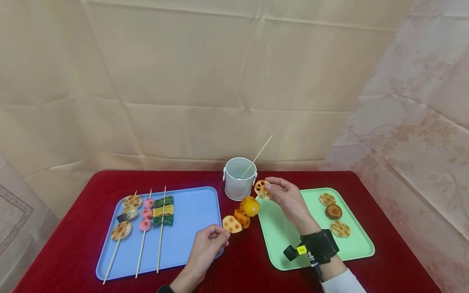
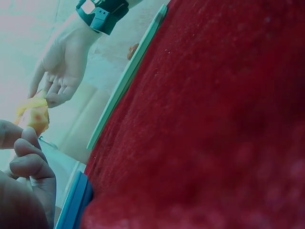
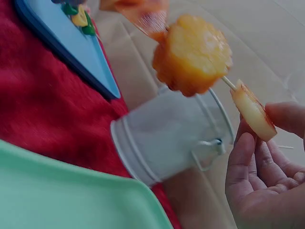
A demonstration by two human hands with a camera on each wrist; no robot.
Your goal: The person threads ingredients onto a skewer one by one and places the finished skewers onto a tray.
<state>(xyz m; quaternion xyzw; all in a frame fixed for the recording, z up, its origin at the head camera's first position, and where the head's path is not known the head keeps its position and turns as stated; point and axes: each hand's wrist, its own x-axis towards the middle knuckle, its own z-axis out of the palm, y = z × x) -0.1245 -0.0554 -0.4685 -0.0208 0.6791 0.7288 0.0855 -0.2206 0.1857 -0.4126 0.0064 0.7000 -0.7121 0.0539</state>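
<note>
My left hand [image 1: 207,246] grips a bamboo skewer at the end with a pale, brown-spotted slice [image 1: 232,224]; its fingers hide the stick there. Further up the stick come an orange-brown piece [image 1: 242,218] and a yellow corn piece [image 1: 250,206]. At the far end, my right hand [image 1: 289,201] pinches a lotus root slice [image 1: 263,189] between thumb and fingers. In the right wrist view, the stick [image 3: 229,83] runs from the corn to the lotus slice [image 3: 253,110] and meets it. The loaded skewer slants up to the right, above the red cloth between two trays.
A blue tray [image 1: 196,215] on the left bears several loaded skewers. The green tray [image 1: 282,244] on the right carries two lotus slices and a round brown piece [image 1: 334,211]. Behind the hands stands a white bucket [image 1: 239,185] with a bare skewer [image 1: 258,154] leaning in it.
</note>
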